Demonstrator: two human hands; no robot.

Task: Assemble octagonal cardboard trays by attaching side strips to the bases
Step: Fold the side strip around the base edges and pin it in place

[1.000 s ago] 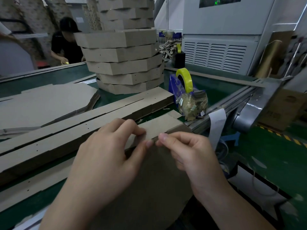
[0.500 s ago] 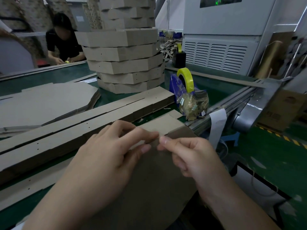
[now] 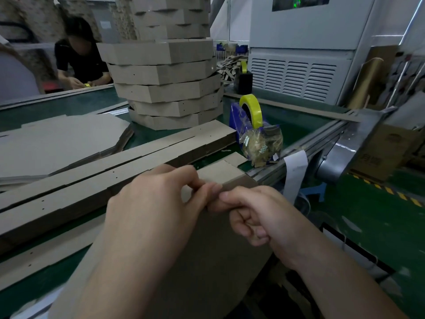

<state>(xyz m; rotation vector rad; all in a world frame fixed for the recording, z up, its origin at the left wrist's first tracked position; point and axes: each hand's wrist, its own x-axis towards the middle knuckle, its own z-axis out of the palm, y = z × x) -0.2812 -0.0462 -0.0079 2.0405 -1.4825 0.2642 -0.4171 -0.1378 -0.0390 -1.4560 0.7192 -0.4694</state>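
Pile of spare strips (image 3: 92,180) at left, untouched. Pinches the side strip (image 3: 218,172) at its fold with left hand (image 3: 156,203), fingers curled tight; meets it with right hand (image 3: 257,212), thumb and forefinger closed on the same edge, above the base (image 3: 213,249). May slip off the corner if pressed unevenly, leaving a crooked wall.

No text clearly readable, cardboard box (image 3: 379,155) at far right bears dark printed characters, too blurred to make out, plastic bag (image 3: 262,143) shows small green knot-shaped logo, machine screen (image 3: 299,2) glowing green, illegible
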